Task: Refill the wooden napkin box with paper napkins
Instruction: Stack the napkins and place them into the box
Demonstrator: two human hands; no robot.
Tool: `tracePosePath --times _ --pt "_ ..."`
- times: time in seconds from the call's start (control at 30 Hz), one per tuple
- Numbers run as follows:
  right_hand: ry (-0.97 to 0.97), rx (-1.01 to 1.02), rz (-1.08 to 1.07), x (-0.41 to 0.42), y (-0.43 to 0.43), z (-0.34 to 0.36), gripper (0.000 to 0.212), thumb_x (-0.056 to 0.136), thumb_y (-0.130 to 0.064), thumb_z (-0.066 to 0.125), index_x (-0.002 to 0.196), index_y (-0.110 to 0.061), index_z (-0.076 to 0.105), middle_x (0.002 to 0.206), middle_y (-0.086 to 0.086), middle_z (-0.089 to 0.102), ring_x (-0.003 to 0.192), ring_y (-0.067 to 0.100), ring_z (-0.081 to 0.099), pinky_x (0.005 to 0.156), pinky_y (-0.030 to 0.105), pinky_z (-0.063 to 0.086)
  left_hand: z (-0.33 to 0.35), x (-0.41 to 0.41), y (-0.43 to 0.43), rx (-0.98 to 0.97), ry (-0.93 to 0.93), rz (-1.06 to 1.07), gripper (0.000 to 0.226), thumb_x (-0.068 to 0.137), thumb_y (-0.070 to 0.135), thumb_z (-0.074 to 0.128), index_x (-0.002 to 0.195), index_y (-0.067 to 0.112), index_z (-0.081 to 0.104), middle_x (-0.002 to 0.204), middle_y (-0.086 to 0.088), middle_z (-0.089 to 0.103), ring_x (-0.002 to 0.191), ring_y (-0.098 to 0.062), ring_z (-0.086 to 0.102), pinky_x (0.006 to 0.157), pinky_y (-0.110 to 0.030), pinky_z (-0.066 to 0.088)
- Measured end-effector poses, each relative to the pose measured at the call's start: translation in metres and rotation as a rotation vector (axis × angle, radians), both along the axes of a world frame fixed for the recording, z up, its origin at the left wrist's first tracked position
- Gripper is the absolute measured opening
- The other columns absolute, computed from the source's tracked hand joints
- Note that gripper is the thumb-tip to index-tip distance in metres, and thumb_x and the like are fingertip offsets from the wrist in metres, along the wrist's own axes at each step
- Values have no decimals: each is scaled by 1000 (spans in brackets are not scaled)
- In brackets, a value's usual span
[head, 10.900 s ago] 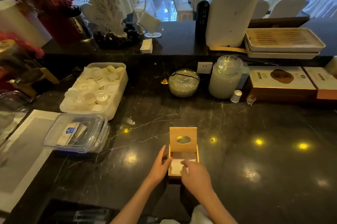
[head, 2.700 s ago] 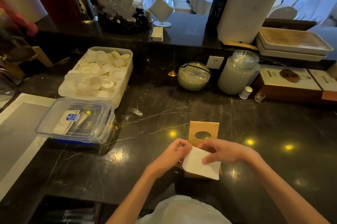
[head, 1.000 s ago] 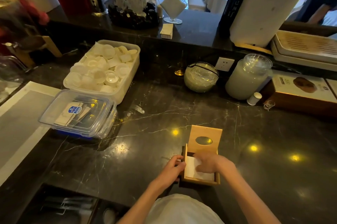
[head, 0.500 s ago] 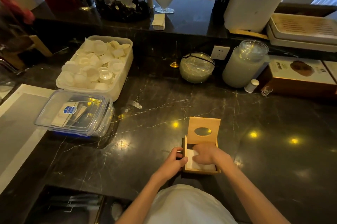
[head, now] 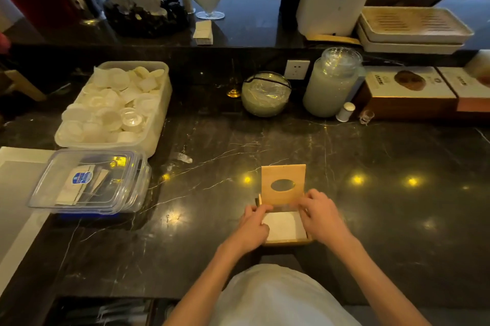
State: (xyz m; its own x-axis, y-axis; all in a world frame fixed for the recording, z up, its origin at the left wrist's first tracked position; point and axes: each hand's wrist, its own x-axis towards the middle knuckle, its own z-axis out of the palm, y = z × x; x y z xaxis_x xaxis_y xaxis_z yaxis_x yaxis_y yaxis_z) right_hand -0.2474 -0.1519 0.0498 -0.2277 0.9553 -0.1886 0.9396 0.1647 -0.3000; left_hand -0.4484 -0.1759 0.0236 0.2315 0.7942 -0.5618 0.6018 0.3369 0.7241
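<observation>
The wooden napkin box (head: 289, 242) sits on the dark marble counter near its front edge. Its lid (head: 282, 174), which has an oval hole, stands upright at the back. A flat stack of white paper napkins (head: 285, 225) lies inside the box. My left hand (head: 253, 225) is curled on the box's left rim, fingertips at the back left corner. My right hand (head: 320, 217) is at the right side, its fingertips pinching the lower right edge of the lid. Both hands hide the box's side walls.
A clear lidded container (head: 90, 182) and a white tub of small cups (head: 116, 105) stand at the left, beside a white tray (head: 16, 193). A glass bowl (head: 266, 93), a glass jar (head: 331, 84), a small shaker (head: 345, 111) and cardboard boxes (head: 405, 89) line the back.
My right hand has come off the napkins it was pressing into the box and moved to the lid's right edge. My left hand stays at the left rim.
</observation>
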Motion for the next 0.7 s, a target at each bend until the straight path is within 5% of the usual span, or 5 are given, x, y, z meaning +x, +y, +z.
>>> tracePosePath --times 0.1,0.3,0.5,0.7 --pt "-38 -255 -15 6 7 1 32 96 -37 53 126 -35 63 112 -2 55 102 16 56 90 35 52 8 3 16 -27 155 -163 49 99 28 42 148 29 34 153 -6 24 137 -29 36 115 -46 34" --pt "-156 -570 4 -13 28 6 49 95 -42 54 140 -22 51 141 3 55 127 24 53 103 37 45 20 15 46 -105 485 -438 51 94 22 44 143 13 43 150 -15 37 131 -32 45 108 -42 41" --pt "-164 -630 -42 -18 28 -3 56 93 -59 46 136 -24 55 130 4 63 115 23 59 92 34 48 14 17 48 -103 496 -430 44 91 19 52 134 10 52 138 -13 48 119 -30 54 99 -38 49" --pt "-122 -584 -25 -14 20 -6 61 89 -63 52 133 -20 56 129 3 64 113 21 61 91 32 51 10 17 51 -110 467 -402 47 93 16 51 139 11 44 147 -13 37 125 -32 49 103 -39 46"
